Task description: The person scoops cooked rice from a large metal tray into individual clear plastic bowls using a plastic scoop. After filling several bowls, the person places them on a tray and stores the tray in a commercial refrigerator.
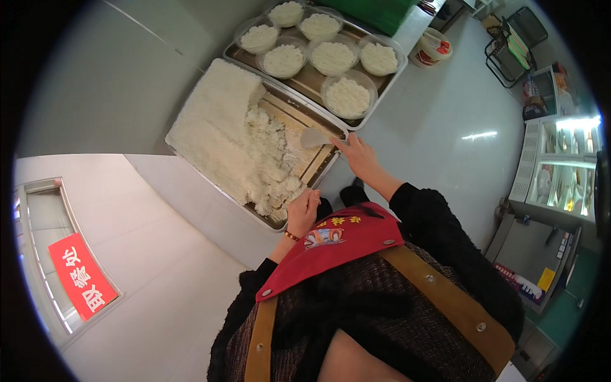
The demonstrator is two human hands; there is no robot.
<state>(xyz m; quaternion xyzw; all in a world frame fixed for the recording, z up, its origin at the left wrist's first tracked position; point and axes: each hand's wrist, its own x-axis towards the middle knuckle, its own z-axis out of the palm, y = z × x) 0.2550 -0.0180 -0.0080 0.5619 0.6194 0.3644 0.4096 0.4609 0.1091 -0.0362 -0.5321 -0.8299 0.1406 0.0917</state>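
Note:
A large metal tray (282, 106) lies before me, with a thick bed of cooked white rice (219, 129) over most of it. Its right side is scraped down to a thin smear. My right hand (360, 155) grips a pale, translucent rice paddle (313, 138), whose blade is over that scraped part. At the tray's near edge is my left hand (303, 210), fingers curled; whether it grips the rim is hidden. Beyond, a second tray (305, 86) carries several clear round bowls of rice, the nearest bowl (349, 94) at its right end.
A green container (377, 14) stands behind the bowls. A grey wall panel (119, 81) borders the trays at left. On the floor to the right are a white bucket (431, 47) and a folding chair (513, 45). A lit glass-door cooler (563, 167) stands farther right.

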